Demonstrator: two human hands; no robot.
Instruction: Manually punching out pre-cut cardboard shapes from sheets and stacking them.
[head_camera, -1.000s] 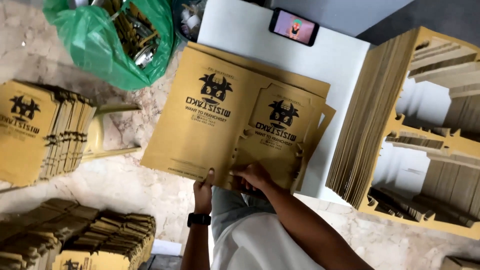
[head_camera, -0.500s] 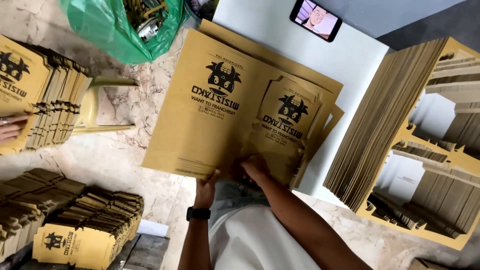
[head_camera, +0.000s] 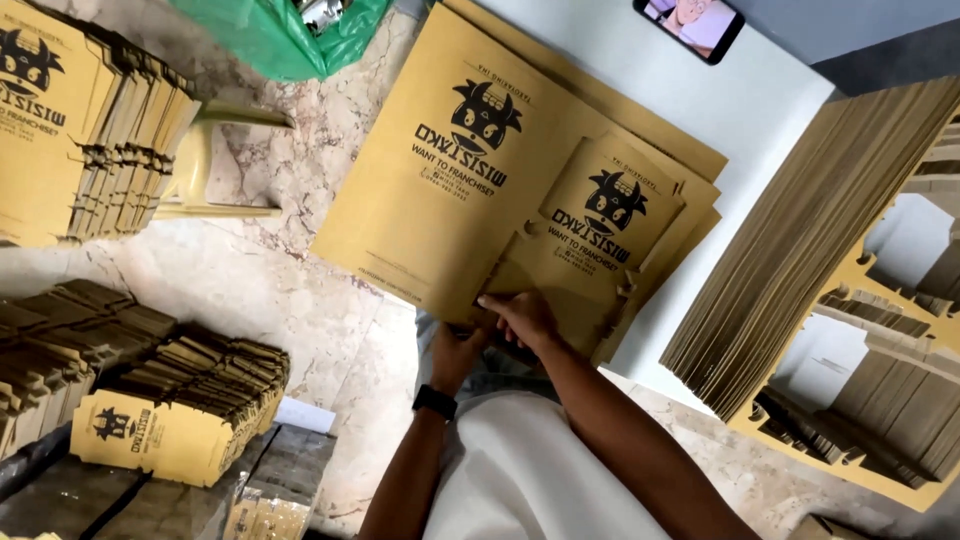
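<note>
Head view: both hands grip the near edge of a small cardboard sheet (head_camera: 590, 250), the left hand (head_camera: 458, 352) beneath it, the right hand (head_camera: 520, 315) on top. It lies on larger cardboard sheets (head_camera: 440, 170) overhanging the white desk's (head_camera: 770, 110) near-left corner. A phone (head_camera: 690, 22) lies at the far edge.

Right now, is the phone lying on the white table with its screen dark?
No, the phone on the white table shows a lit, colourful picture on its screen.
</note>
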